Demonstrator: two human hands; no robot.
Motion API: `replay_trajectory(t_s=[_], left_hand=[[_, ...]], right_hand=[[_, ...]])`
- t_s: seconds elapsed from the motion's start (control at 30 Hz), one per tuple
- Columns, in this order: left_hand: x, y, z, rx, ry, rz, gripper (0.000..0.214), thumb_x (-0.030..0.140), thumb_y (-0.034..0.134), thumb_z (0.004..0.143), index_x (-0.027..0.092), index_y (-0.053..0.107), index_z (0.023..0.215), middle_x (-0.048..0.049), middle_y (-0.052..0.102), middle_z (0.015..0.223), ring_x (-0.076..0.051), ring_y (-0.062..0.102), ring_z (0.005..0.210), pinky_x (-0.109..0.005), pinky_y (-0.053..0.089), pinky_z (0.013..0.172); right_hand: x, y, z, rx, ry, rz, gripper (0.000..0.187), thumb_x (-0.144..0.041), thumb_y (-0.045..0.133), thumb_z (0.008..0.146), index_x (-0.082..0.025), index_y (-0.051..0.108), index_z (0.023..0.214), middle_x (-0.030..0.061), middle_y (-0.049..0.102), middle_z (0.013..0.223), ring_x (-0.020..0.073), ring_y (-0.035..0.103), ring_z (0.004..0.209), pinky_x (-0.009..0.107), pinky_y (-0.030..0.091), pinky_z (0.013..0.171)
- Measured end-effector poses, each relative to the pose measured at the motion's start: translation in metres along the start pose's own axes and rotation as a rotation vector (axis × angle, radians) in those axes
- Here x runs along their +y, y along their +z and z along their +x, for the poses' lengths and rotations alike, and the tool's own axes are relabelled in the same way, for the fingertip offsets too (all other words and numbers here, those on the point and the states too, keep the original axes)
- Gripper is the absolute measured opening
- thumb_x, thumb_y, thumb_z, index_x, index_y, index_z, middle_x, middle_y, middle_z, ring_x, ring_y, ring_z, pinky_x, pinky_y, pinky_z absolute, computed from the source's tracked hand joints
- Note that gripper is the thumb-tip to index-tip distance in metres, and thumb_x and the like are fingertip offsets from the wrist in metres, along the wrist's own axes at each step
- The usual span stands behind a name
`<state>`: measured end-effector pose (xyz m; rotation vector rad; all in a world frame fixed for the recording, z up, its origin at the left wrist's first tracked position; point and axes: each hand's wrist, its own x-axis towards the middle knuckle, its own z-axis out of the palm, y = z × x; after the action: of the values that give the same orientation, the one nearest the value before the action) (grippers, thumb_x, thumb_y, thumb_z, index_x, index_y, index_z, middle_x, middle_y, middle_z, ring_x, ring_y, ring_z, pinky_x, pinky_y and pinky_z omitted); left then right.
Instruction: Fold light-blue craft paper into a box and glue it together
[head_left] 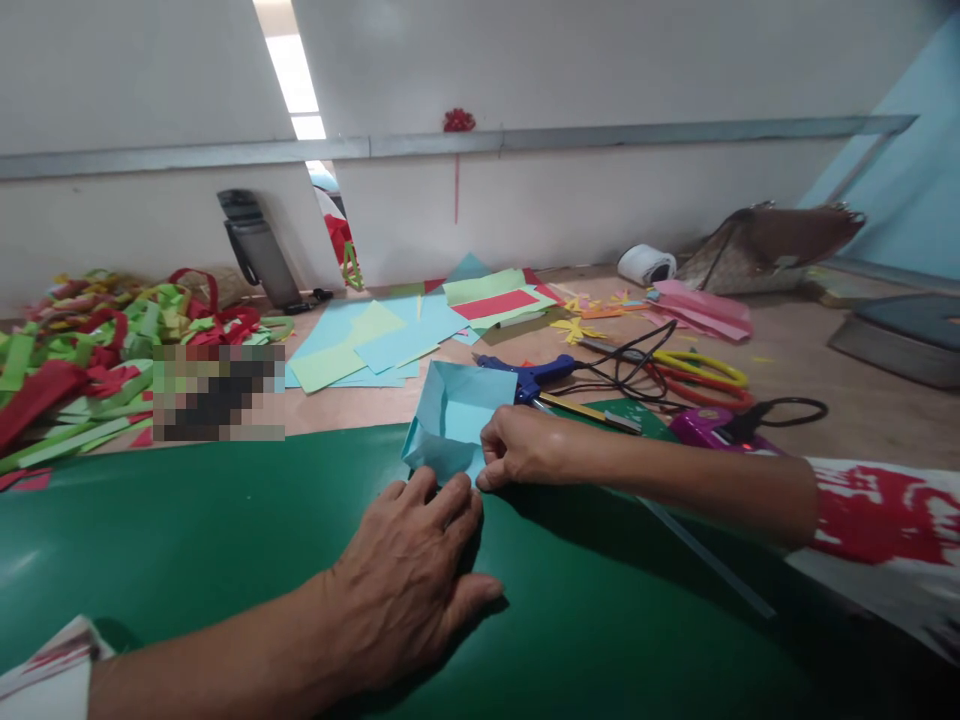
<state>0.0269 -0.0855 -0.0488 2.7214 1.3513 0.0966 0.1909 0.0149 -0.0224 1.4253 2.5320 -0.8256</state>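
Note:
A light-blue folded paper box [459, 388] with raised walls sits open side up near the middle of the green sheet. My right hand [525, 445] pinches its near right corner between thumb and bent fingers. At the box's near edge lie the fingertips of my left hand [420, 570], palm down, with the thumb held apart. Behind the box and my right hand is a blue glue gun [532, 374], partly covered. A yellow-and-black cutter or pencil-like tool [592, 412] lies just beyond my right wrist. Under my right forearm a clear glue stick [709, 560] rests on the green sheet.
Coloured paper sheets [382, 335] lie toward the wall. Paper strips [112, 340] are heaped at left beside a grey bottle [259, 250]. Scissors [697, 370], a black cord [634, 365] and a purple plug adapter [712, 428] lie right. Farther back sits a handbag [780, 245].

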Motion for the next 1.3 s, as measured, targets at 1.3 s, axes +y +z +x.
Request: replay_trajectory(t_s=[1.3], left_hand=[[-0.003,0.005,-0.007,0.019,-0.023,-0.078,0.042,0.046,0.041,0.086,0.021,0.046,0.119,-0.0079,0.047,0.122,-0.027,0.04,0.097,-0.048,0.037,0.085]], right_hand=[[-0.008,-0.001,0.007,-0.001,-0.023,-0.025,0.018,-0.033,0.067,0.061,-0.016,0.064,0.067,-0.0021,0.056,0.056,0.0118,0.051,0.056,0.02,0.03,0.045]])
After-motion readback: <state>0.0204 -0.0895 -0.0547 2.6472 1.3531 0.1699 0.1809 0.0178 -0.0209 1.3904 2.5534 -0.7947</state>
